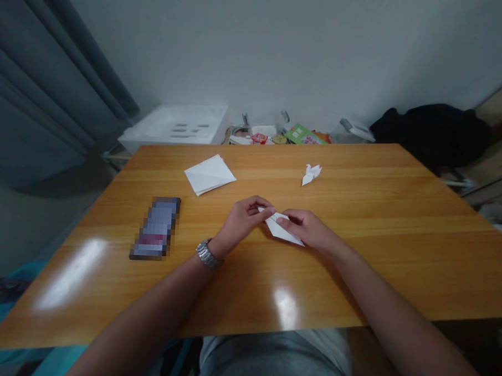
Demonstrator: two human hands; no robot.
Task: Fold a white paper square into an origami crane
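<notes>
Pinching folded paper (284,232) between narrowed fingers (268,212), well right of the phone (156,228): with left hand (243,218) at the end nearer it, with right hand (311,228) along one side. White, flattish, pointed.

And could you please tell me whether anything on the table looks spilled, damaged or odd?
I see no spill or damage. Only the phone, on the left of the wooden table, looks odd: coarse blocks cover it, hiding its details.

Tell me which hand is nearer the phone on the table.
Left. The left hand, holding the folded paper, is to the phone's right; the right hand, also on the paper, is farther right.
</notes>
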